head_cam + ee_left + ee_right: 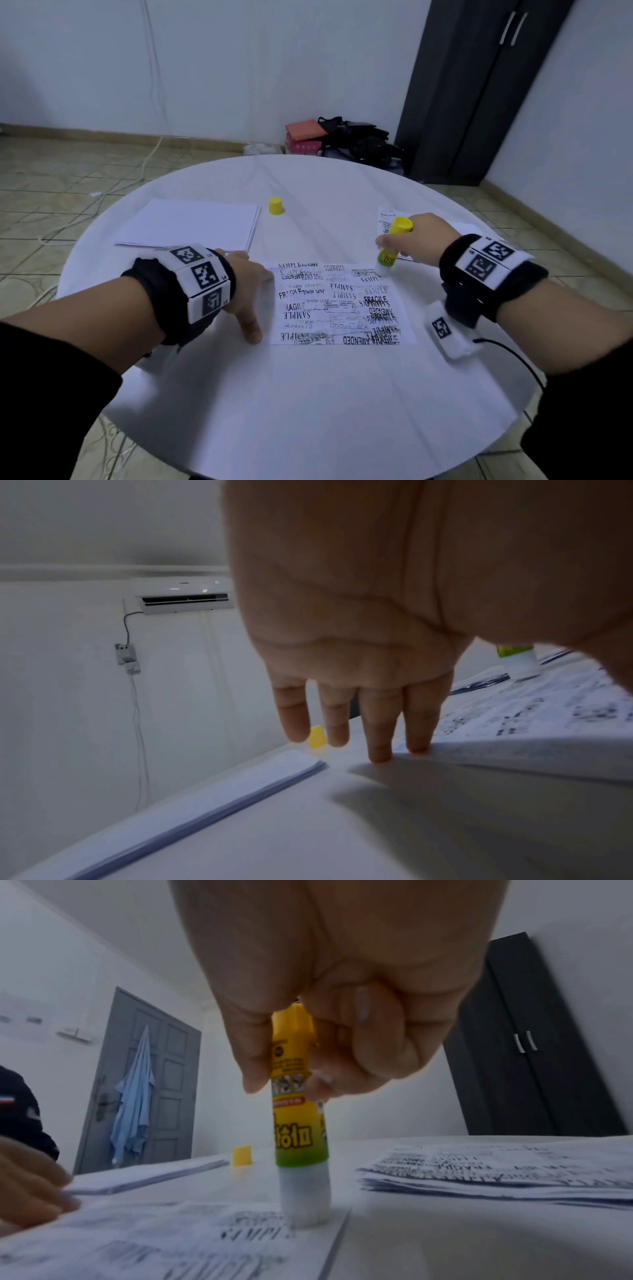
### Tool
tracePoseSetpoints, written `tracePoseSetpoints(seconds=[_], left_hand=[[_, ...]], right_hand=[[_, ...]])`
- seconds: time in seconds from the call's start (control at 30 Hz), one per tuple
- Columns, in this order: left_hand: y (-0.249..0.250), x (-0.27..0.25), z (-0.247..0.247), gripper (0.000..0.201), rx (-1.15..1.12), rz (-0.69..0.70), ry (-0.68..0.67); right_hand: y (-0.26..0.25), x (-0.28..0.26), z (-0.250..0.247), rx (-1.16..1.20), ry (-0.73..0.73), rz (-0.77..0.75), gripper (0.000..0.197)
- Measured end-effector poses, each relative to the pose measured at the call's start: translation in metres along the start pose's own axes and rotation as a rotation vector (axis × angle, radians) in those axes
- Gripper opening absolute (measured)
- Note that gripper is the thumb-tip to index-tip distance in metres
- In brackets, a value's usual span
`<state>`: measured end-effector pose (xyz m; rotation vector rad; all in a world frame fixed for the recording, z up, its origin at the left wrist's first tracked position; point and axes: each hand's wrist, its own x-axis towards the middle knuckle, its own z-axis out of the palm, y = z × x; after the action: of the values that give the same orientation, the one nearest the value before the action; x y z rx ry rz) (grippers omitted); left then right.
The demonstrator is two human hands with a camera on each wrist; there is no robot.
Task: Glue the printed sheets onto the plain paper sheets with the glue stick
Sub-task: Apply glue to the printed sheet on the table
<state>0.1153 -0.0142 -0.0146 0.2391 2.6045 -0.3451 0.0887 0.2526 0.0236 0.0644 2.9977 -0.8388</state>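
Observation:
A printed sheet (339,305) (171,1240) lies flat in the middle of the round white table (308,394). My right hand (407,240) (342,1015) grips a yellow-green glue stick (390,246) (301,1123) upright, its white tip pressed on the sheet's far right corner. My left hand (246,291) (359,669) rests with straight fingers (380,737) on the sheet's left edge. The stack of plain paper (191,222) (205,799) lies at the far left. The yellow cap (275,206) (242,1155) stands beside it.
More printed sheets (388,219) (496,1172) are stacked at the far right behind my right hand. Beyond the table, bags and boxes (335,137) sit on the tiled floor beside a dark wardrobe (479,85). A cable (513,356) trails from my right wrist.

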Motion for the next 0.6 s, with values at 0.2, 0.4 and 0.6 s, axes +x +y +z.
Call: tracePoseSetpoints(seconds=[0.2, 0.4, 0.6], left_hand=[[0.001, -0.002, 0.0, 0.107, 0.035, 0.029, 0.031], [0.001, -0.001, -0.001, 0.098, 0.046, 0.029, 0.052], [0.005, -0.004, -0.003, 0.103, 0.08, 0.02, 0.067]], right_hand=[[-0.005, -0.001, 0.004, -0.118, -0.057, -0.023, 0.035], [0.0, -0.026, -0.002, -0.17, -0.125, -0.077, 0.033], [0.001, -0.055, -0.005, -0.193, -0.187, -0.119, 0.037]])
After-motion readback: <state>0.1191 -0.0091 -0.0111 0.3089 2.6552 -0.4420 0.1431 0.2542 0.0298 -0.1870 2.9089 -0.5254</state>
